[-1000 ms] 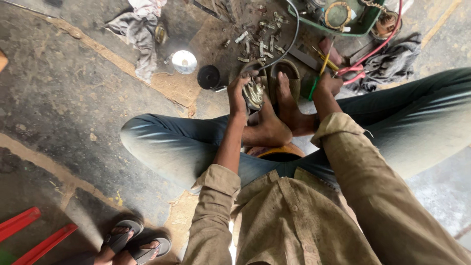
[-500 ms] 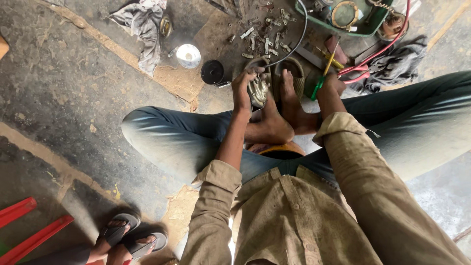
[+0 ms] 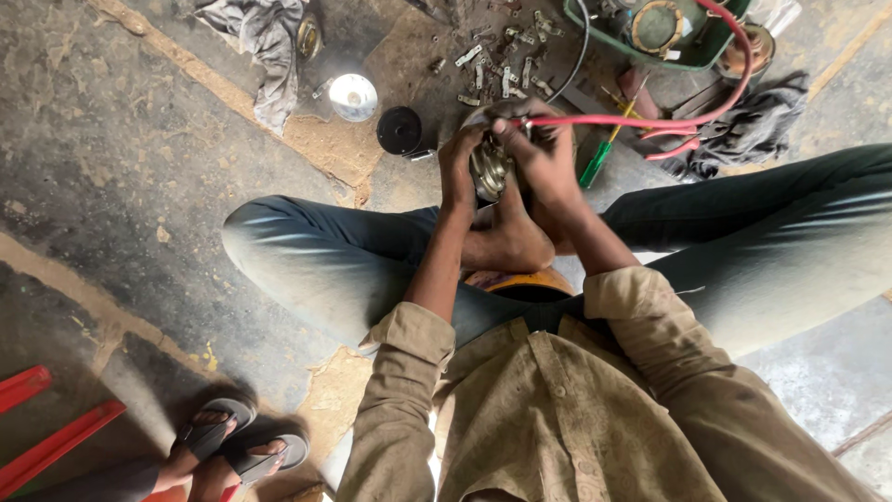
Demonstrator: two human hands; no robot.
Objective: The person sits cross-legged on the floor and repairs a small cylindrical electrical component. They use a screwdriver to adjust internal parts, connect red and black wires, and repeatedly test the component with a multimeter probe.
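Two hands on one round metal part [image 3: 488, 167] propped over bare feet [image 3: 506, 237]: left hand [image 3: 458, 167] curled around its rim, right hand [image 3: 539, 153] pinching a red-handled tool [image 3: 641, 122] at it; likely to slip onto toes if wobbling.

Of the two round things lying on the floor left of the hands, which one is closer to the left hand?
The black round part. It lies just left of the left hand, while the shiny silver disc sits farther off, beside the grey rag.
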